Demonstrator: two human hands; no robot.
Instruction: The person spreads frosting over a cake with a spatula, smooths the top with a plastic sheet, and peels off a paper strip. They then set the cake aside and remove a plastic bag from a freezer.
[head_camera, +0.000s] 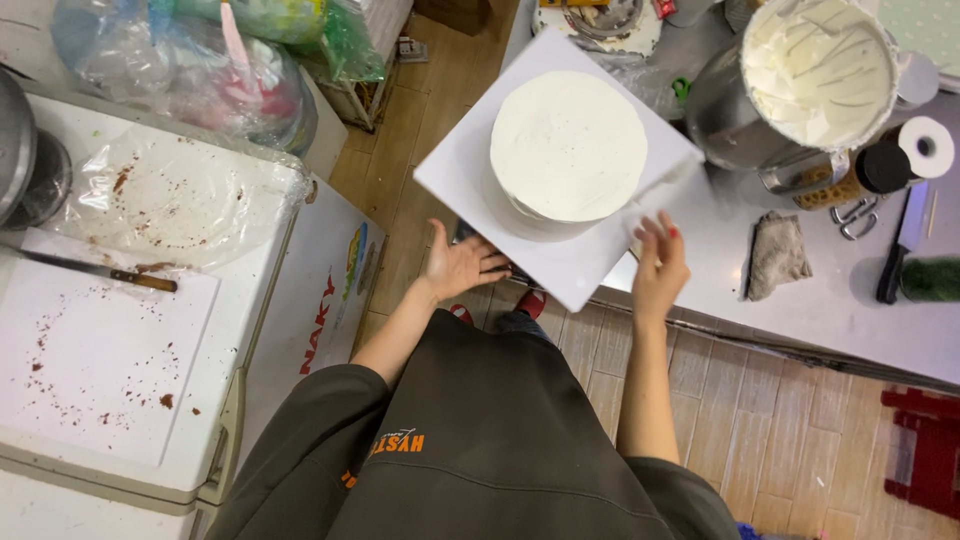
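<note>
— Cake (568, 145), white and round, where does it sit?
— On a square white board (470, 175) at the worktop (830, 300) edge, jutting over the floor.
— And the 2 hands?
— Left hand (462, 265) lies spread, grip released, by the board's near edge. Right hand (660, 262) has fingers loosely extended at the board's right corner; grasping a clear scraper (668, 190)? Cannot tell.
— Nearby?
— Cream bowl (818, 68), grey cloth (777, 254).
</note>
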